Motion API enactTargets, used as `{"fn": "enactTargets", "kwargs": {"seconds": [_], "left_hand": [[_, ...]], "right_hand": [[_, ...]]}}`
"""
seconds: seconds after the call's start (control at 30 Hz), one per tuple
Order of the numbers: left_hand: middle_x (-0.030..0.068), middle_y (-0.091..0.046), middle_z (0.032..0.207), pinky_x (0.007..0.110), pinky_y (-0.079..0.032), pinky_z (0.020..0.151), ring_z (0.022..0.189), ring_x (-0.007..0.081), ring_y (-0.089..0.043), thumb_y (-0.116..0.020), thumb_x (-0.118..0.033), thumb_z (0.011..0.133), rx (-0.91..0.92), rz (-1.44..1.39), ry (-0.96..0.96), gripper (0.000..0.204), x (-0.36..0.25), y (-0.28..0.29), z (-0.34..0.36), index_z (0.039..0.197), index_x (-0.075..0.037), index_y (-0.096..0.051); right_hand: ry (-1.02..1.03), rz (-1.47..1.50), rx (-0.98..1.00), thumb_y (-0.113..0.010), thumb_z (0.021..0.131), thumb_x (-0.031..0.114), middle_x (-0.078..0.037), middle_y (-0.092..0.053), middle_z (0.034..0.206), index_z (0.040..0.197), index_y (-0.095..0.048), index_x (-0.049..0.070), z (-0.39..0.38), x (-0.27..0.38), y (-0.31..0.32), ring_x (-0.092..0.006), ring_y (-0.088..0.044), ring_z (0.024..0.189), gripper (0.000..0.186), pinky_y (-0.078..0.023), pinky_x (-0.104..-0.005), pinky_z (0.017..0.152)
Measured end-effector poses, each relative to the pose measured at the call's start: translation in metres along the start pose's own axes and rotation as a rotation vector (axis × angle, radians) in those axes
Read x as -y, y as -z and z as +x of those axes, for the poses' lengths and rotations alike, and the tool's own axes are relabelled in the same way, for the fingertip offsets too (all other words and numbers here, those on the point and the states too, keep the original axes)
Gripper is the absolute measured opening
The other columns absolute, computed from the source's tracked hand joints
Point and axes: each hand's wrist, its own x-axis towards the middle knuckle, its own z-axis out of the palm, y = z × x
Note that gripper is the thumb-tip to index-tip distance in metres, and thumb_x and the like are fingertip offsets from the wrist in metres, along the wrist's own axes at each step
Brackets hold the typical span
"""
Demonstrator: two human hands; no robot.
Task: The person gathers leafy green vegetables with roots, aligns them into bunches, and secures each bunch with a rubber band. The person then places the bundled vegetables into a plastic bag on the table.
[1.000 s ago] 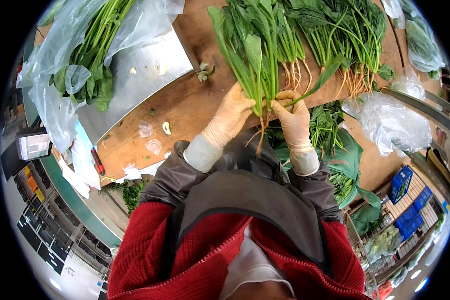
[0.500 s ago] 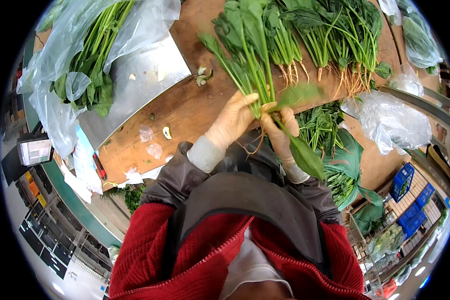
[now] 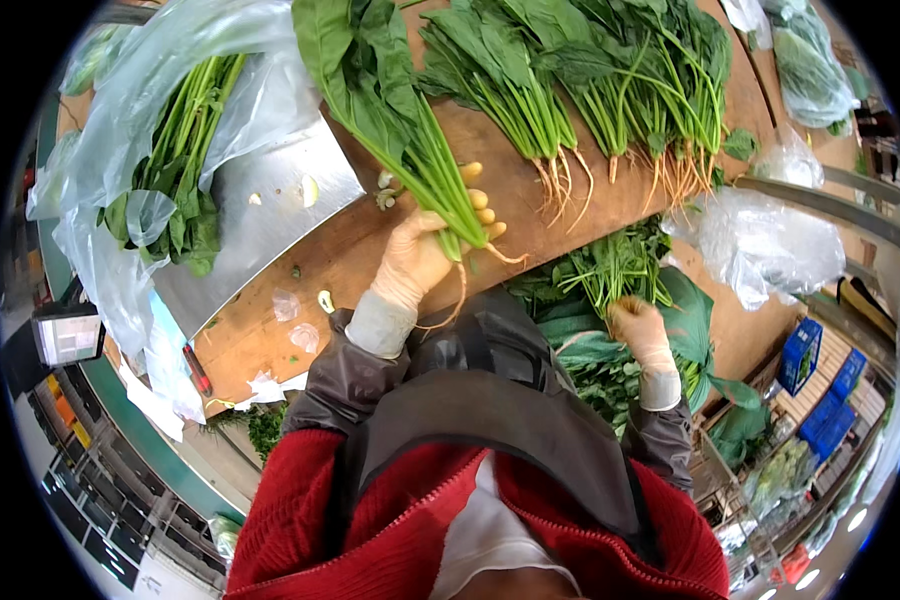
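Note:
My left hand (image 3: 420, 255), in a pale glove, is wrapped round a small bunch of spinach (image 3: 415, 165). The leaves point away over the wooden table, and thin pinkish roots hang by the palm. Lower down on the right, my right hand (image 3: 642, 335) is closed at the root ends of more spinach (image 3: 625, 265) heaped beside the table edge. How many stalks its fingers grip is hard to make out. A green bag (image 3: 692, 310) lies round this heap. Several spinach bunches (image 3: 610, 90) lie in a row on the table, roots toward me.
On the left, a metal sheet (image 3: 270, 215) carries greens partly wrapped in clear plastic (image 3: 120, 90). A red box cutter (image 3: 198, 370) lies near the table edge (image 3: 255, 345). Crumpled clear plastic (image 3: 770, 245) sits at right, with blue crates (image 3: 802, 355) farther down.
My left hand has moved left with the spinach. My right hand has left that bunch and dropped to the heap at the lower right. The loose leaf is out of it.

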Motion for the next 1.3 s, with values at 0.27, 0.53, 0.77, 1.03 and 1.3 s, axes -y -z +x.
{"fn": "enactTargets", "kwargs": {"seconds": [0.27, 0.53, 0.77, 1.03, 1.3], "left_hand": [[0.0140, -0.059, 0.102, 0.038, -0.050, 0.085, 0.090, 0.0246, -0.060, -0.056, -0.011, 0.082, -0.290, 0.261, -0.103, 0.048, 0.011, -0.003, 0.017, 0.127, 0.000, -0.040], [0.0120, -0.059, 0.099, 0.039, -0.051, 0.083, 0.088, 0.0226, -0.060, -0.056, -0.010, 0.082, -0.256, 0.325, -0.286, 0.044, 0.007, -0.001, 0.011, 0.123, -0.001, -0.043], [0.0201, -0.052, 0.118, 0.039, -0.048, 0.089, 0.107, 0.0294, -0.054, -0.051, -0.004, 0.083, -0.395, 0.282, -0.258, 0.038, 0.014, 0.001, 0.012, 0.120, 0.002, -0.044], [0.0217, -0.049, 0.121, 0.043, -0.044, 0.095, 0.114, 0.0327, -0.048, -0.049, -0.004, 0.083, -0.388, 0.315, -0.239, 0.035, 0.024, 0.004, 0.015, 0.116, 0.002, -0.043], [0.0108, -0.060, 0.092, 0.029, -0.052, 0.065, 0.079, 0.0196, -0.062, -0.051, -0.006, 0.084, -0.499, 0.472, -0.312, 0.033, 0.036, 0.002, 0.001, 0.116, -0.002, -0.045]], "right_hand": [[0.627, -0.506, -0.468, -0.070, 0.072, 0.031, -0.025, -0.046, 0.123, 0.128, -0.038, -0.004, 0.063, 0.218, -0.088, -0.0296, -0.049, 0.111, 0.074, -0.041, -0.0335, 0.091], [0.420, 0.765, 0.704, -0.060, 0.082, 0.027, -0.005, -0.061, 0.086, 0.098, -0.058, 0.001, 0.072, 0.180, -0.013, -0.0137, -0.057, 0.072, 0.031, -0.048, -0.0264, 0.068], [0.352, 0.950, 0.527, -0.056, 0.085, 0.022, -0.007, -0.060, 0.094, 0.106, -0.055, 0.001, 0.098, 0.129, -0.042, -0.0169, -0.057, 0.084, 0.030, -0.048, -0.0290, 0.076], [1.140, -0.141, -0.551, -0.070, 0.070, 0.007, -0.014, -0.050, 0.107, 0.119, -0.048, 0.005, 0.036, 0.139, -0.065, -0.0288, -0.050, 0.099, 0.054, -0.041, -0.0347, 0.086], [0.865, -0.252, -0.459, -0.063, 0.077, 0.017, -0.007, -0.060, 0.085, 0.097, -0.062, 0.009, 0.038, 0.123, -0.059, -0.0230, -0.059, 0.075, 0.022, -0.047, -0.0318, 0.068]]}}
